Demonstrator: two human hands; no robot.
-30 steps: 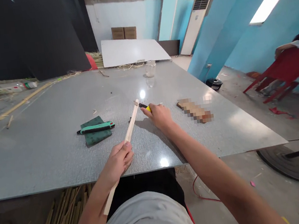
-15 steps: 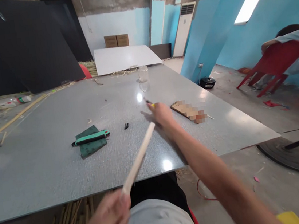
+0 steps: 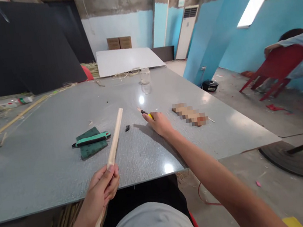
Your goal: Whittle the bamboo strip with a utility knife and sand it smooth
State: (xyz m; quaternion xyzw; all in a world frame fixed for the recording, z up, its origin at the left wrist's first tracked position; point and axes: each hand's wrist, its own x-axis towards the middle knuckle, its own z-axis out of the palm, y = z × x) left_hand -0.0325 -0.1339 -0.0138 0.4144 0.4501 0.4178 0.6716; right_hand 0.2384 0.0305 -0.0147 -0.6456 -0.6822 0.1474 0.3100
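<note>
Through the head camera, I watch both of the wearer's bare arms reach up from the bottom of the frame over a grey tabletop (image 3: 60, 181). At lower left of centre, the left hand (image 3: 105, 186) is closed round a pale wooden strip (image 3: 116, 136), fingers wrapped over it and thumb along the top. The strip slants: its upper end stands near the middle of the frame, clear of the other hand, and its lower end runs below the fist to the bottom edge.

Just right of centre, the right hand (image 3: 161, 123) is curled snugly round a yellow-and-black tool (image 3: 147, 114), whose dark end points to the upper left, toward the strip but apart from it. I make out something pale at that tip, too small for me to name.

Between strip and right hand I see a small black piece (image 3: 127, 128) on the table. Left of the strip, a green-and-black cutter (image 3: 92, 139) lies across a dark green sheet (image 3: 95, 149). To the right of the right hand is a brown flat object (image 3: 186, 112), partly pixelated, so I cannot read its surface. Farther up the table, a clear jar (image 3: 145, 76) sits above centre. At the right of the frame, I see a person on a red chair (image 3: 287, 64).
</note>
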